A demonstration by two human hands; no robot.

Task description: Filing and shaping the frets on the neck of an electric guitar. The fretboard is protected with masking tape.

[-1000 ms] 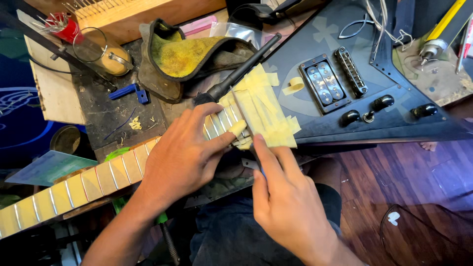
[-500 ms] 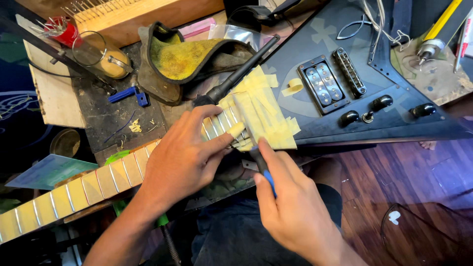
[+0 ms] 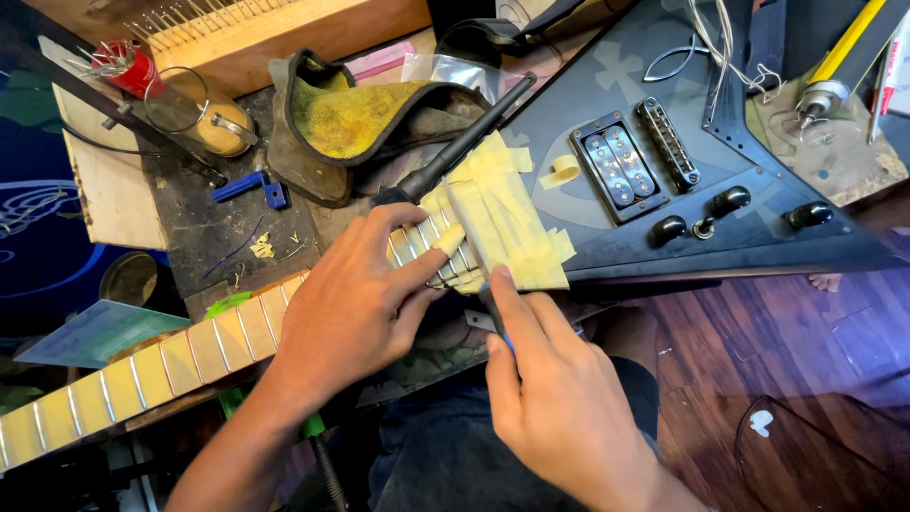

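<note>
Bare tabletop (image 3: 204, 232) left of neck (image 3: 190, 346) is open; cloth (image 3: 351, 123) and black tool (image 3: 464, 142) crowd above frets.

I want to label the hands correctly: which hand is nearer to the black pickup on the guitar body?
The right hand. Its fingertips reach the taped area just below and left of the pickup. The left hand lies farther left, on the fretted neck.

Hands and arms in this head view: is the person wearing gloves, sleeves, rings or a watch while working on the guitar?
Both are bare. The left hand and right hand wear no gloves, and no rings show on the fingers in view. Both forearms are uncovered as far as the picture reaches, with no sleeve, cuff, watch or bracelet at either wrist. The fingernails are short and unpainted. Dark trousers show below the arms.
</note>
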